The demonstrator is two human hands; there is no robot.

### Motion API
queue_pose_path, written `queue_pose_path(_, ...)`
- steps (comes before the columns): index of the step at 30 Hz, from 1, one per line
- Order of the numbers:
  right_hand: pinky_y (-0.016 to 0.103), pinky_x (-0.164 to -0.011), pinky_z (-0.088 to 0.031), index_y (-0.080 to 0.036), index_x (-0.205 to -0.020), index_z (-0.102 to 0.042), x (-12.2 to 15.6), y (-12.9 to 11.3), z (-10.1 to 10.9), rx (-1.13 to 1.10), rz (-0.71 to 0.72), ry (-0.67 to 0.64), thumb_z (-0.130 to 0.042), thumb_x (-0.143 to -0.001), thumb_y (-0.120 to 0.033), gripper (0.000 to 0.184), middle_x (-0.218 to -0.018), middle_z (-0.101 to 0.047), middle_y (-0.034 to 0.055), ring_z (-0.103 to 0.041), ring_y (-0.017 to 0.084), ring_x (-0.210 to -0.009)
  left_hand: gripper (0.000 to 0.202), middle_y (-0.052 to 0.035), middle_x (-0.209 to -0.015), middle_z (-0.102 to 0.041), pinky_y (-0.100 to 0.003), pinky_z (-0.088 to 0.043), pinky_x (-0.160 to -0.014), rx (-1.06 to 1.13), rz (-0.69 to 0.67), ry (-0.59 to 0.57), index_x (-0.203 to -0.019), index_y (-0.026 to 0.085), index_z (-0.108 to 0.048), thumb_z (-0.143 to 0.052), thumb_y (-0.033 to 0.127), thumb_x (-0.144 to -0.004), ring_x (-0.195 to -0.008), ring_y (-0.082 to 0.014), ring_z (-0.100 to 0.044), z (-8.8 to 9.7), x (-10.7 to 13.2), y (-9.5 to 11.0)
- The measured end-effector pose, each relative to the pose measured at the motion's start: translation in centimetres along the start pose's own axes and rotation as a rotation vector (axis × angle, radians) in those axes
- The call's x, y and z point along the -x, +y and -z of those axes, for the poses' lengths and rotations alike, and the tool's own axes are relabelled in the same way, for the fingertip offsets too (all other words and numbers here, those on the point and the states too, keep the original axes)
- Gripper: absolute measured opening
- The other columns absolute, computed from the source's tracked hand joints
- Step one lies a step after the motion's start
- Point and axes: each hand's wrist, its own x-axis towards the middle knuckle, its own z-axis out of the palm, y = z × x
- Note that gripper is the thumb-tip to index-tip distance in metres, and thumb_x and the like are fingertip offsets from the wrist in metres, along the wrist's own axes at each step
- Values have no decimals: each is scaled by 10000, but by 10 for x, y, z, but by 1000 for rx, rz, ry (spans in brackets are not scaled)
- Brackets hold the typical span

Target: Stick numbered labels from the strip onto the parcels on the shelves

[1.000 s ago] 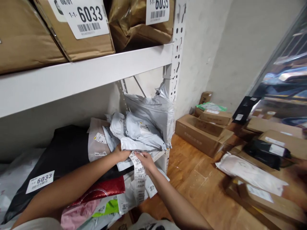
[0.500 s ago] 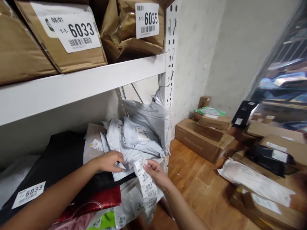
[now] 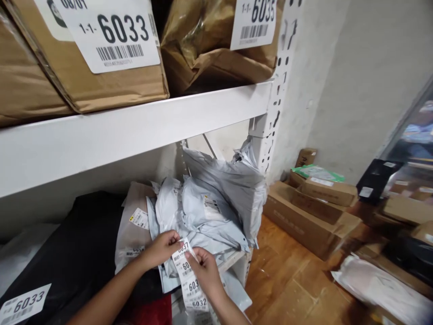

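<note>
A long strip of printed number labels (image 3: 192, 289) hangs down between my hands, with 6037 on its top label and 6032 lower down. My left hand (image 3: 165, 248) pinches the strip's upper left corner. On its right edge, a little lower, my right hand (image 3: 204, 268) grips it between thumb and fingers. Just behind the hands lie several pale grey mailer bags (image 3: 209, 207) heaped on the lower shelf. A pinkish-white parcel (image 3: 133, 212) with a small label stands left of them. Beside that is a large black parcel (image 3: 77, 243) bearing a 6033 label.
Above runs a white shelf beam (image 3: 135, 135), with brown parcels (image 3: 122, 85) marked 6033 and 6035 on it. A perforated upright (image 3: 274, 108) closes the shelf's right end. Cardboard boxes (image 3: 304, 221) and a white parcel (image 3: 382, 284) lie on the wooden floor.
My left hand has come from the grey bags to the strip's top end and now pinches it. The strip hangs straighter. The camera view has shifted left and nearer to the shelf.
</note>
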Motion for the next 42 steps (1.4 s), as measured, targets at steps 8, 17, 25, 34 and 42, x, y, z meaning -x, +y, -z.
queue_pose_path(8, 249, -496, -224, -191, -622, -484, 5, 2, 3, 100, 7, -19, -604, -761, -705, 546, -549, -385, -41, -294, 101, -533, 487, 12, -684, -539, -270, -360, -618, 165, 45, -59, -762, 148, -551, -663, 617, -701, -636, -127, -477, 0, 1, 2)
queue_pose_path(17, 241, -498, -238, -199, -607, -458, 9, -1, 4, 36, -86, -73, -671, -699, -701, 553, -533, -378, -52, -298, 92, -518, 248, -6, -711, -510, -315, -383, -687, -250, -64, 222, -701, 209, -481, -512, 411, -842, -704, -182, -511, -12, 10, 1)
queue_pose_path(25, 231, -527, -302, -175, -637, -561, 26, 17, 15, -103, -145, -129, -807, -615, -596, 487, -558, -487, -31, -384, 100, -538, 157, -55, -889, -516, -367, -413, -793, -507, -56, 220, -783, 221, -429, -395, 290, -919, -852, -225, -534, -19, 14, 0)
queue_pose_path(34, 258, -539, -383, -168, -626, -664, 71, 24, 74, 86, -200, -135, -787, -653, -575, 426, -555, -541, -2, -423, 118, -534, 153, -67, -881, -565, -379, -436, -815, -545, -83, 192, -784, 220, -468, -433, 301, -909, -856, -228, -554, -13, 14, 9)
queue_pose_path(42, 268, -537, -363, -178, -627, -658, 69, 23, 98, 131, -130, -75, -795, -654, -518, 368, -569, -546, 3, -434, 133, -549, 487, -117, -944, -599, -408, -472, -852, -579, 6, 226, -1333, 64, -360, -441, 274, -902, -887, -263, -598, -12, 24, 7)
